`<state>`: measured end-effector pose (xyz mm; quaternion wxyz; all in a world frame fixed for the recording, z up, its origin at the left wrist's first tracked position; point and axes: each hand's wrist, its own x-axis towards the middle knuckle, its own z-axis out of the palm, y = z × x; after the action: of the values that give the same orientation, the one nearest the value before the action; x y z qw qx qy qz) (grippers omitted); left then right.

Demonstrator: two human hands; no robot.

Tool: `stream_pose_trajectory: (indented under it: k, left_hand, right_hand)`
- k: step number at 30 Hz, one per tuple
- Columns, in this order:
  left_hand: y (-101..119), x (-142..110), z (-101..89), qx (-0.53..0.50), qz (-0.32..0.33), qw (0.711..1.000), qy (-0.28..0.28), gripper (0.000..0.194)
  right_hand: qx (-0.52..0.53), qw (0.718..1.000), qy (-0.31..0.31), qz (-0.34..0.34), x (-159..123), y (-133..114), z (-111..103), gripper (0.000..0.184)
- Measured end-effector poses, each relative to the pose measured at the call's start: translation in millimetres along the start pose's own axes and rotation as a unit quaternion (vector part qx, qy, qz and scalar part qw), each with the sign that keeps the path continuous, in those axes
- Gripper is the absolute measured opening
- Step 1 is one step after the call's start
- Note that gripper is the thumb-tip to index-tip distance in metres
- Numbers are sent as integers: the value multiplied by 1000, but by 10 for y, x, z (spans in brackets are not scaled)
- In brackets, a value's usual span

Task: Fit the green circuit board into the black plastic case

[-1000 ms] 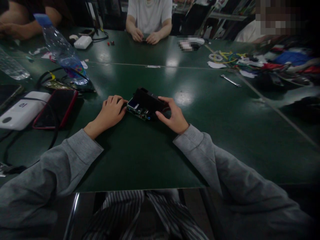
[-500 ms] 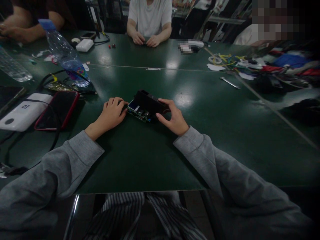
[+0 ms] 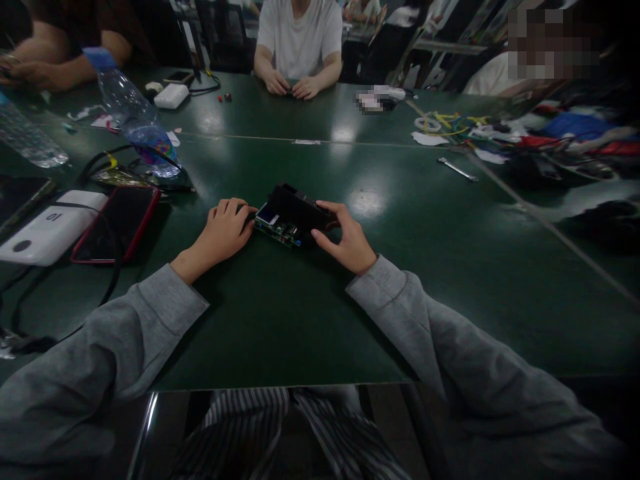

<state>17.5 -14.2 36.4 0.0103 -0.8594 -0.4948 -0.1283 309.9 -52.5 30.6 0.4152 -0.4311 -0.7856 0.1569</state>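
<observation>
The right hand (image 3: 350, 241) grips a black case (image 3: 303, 210) at its right end between thumb and fingers; the left hand (image 3: 223, 230), loosely curled, touches the green board (image 3: 280, 233) under it, its hold unclear. Both sit well in from the table's (image 3: 280, 327) near edge, a wrench (image 3: 457, 169) farther from it.

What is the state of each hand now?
Left hand: curled beside the green circuit board; grip unclear.
Right hand: partly closed, holding the black rectangular casing.
</observation>
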Motion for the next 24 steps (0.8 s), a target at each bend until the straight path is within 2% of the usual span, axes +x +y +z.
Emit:
stream_pose_trajectory:
  k: [24]
  left_hand:
    - [1, 2, -3, -5, -3, 1000, -3, 37]
  right_hand:
    - [2, 1000, -1, 2, -5, 20, 12, 59]
